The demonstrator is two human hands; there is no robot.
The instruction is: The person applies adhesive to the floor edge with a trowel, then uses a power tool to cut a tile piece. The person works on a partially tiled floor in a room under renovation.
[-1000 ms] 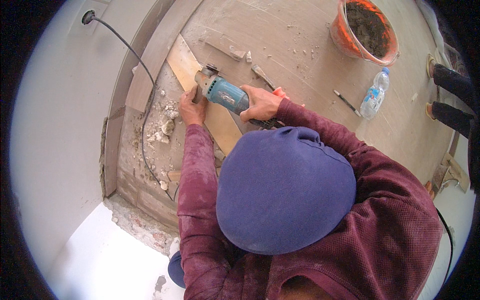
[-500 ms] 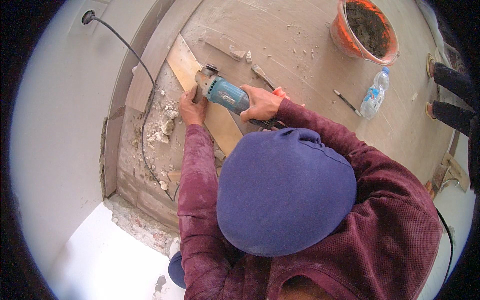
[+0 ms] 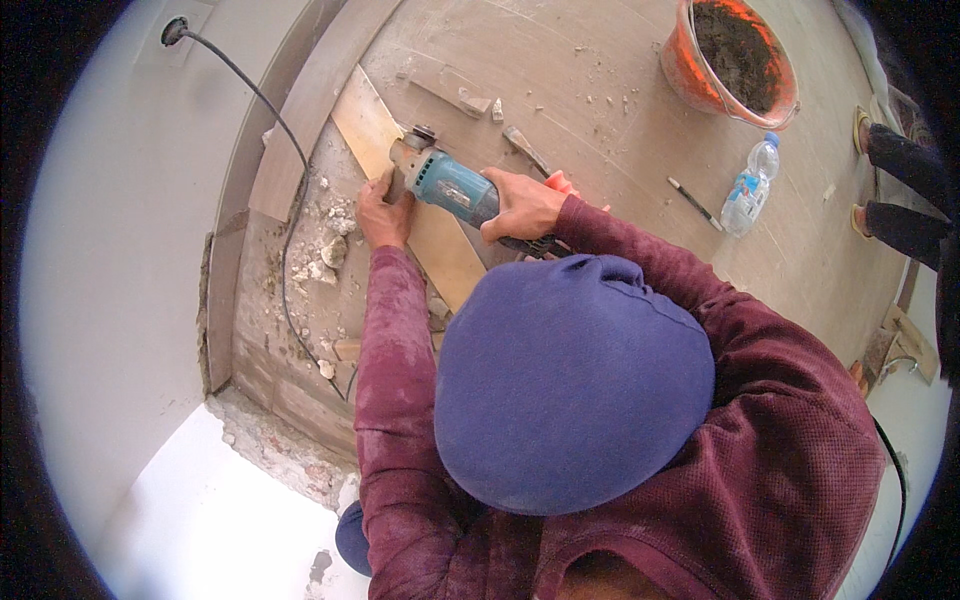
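My right hand (image 3: 527, 205) is wrapped round the rear body of a teal angle grinder (image 3: 450, 187). The grinder's grey head and small disc lie over a long, pale tan tile strip (image 3: 445, 255), which runs slantwise on the floor. At the strip's left edge, right beside the grinder head, my left hand (image 3: 385, 215) is closed on the strip; its fingertips are partly hidden. The near end of the strip disappears under a blue cap (image 3: 575, 385). A brush-like tool (image 3: 526, 150) with an orange part lies just beyond my right hand.
An orange bucket (image 3: 690, 75) of grey mortar stands far right, near a plastic bottle (image 3: 750, 187) and a black marker (image 3: 693, 204). A dark cable (image 3: 290, 250) runs from the wall past rubble (image 3: 330, 255). Another person's dark-trousered legs (image 3: 905, 220) are at the right edge.
Almost nothing differs; my left hand and the grinder have shifted very slightly to the left.
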